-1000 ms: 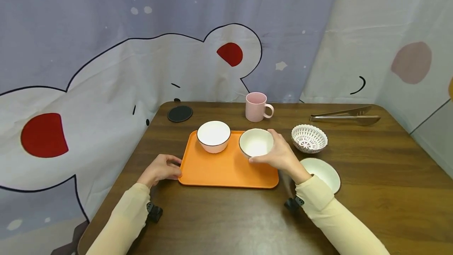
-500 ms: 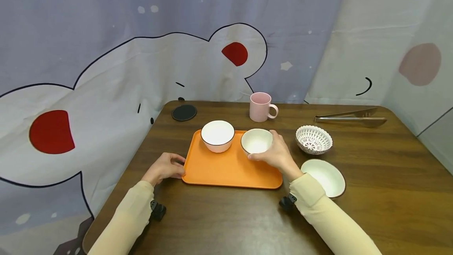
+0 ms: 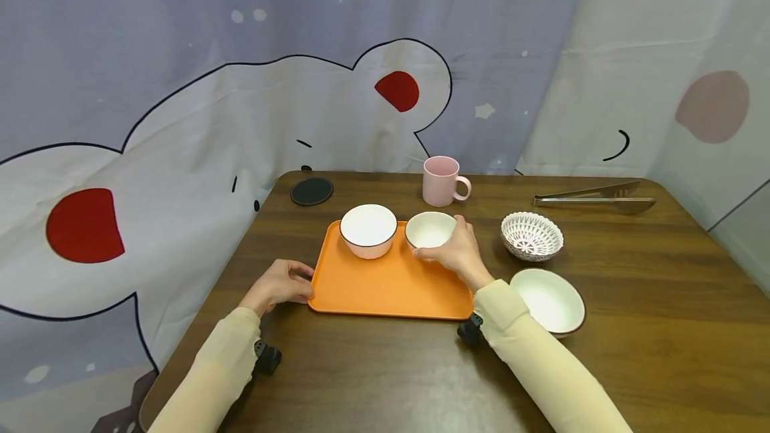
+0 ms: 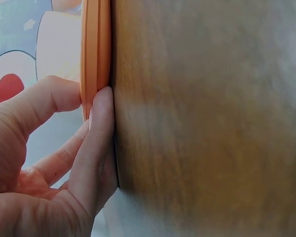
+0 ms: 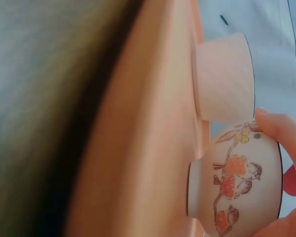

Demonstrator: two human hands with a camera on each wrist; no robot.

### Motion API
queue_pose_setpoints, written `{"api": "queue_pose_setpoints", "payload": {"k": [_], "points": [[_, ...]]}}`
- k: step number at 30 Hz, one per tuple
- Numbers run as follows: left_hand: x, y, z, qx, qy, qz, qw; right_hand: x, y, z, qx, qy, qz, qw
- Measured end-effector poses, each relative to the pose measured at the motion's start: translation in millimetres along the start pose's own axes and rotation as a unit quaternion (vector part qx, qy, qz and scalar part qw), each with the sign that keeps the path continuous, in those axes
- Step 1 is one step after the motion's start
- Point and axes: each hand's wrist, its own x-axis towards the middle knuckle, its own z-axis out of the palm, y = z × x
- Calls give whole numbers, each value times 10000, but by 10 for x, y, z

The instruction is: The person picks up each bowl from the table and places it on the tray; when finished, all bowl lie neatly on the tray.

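Observation:
My left hand (image 3: 281, 284) is at the left edge of the orange tray (image 3: 367, 289). In the left wrist view its thumb and index finger pinch the tray rim (image 4: 96, 49). Toward the tray's right end, my right hand (image 3: 460, 252) grips a white bowl (image 3: 428, 229) by its rim, thumb in front and fingers behind. The right wrist view shows birds and a branch painted on this bowl (image 5: 241, 182). Its foot is at the tray surface; whether it touches, I cannot tell. A pale pink bowl with a dark rim (image 3: 368, 229) stands upright on the tray's back left.
Behind the tray stand a pink mug (image 3: 440, 182) and a black round coaster (image 3: 311, 191). To the right are a patterned lattice bowl (image 3: 532, 237), a white dish with a dark rim (image 3: 550, 303) and metal tongs (image 3: 595, 199). A printed curtain (image 3: 271, 105) hangs behind the table.
My right hand has moved the bird-patterned bowl slightly left and back, nearer to the pink bowl. My left hand stays at the tray's edge. The head view has shifted a little.

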Motion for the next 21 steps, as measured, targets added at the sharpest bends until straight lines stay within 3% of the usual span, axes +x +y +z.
{"api": "queue_pose_setpoints", "payload": {"k": [13, 21], "points": [[-15, -2, 9, -76, -5, -27, 10000, 0, -88, 49, -6, 42, 270, 9996], [-13, -5, 13, -49, 54, 4, 10000, -201, -126, -41, -55, 767, -161, 9969]]}}
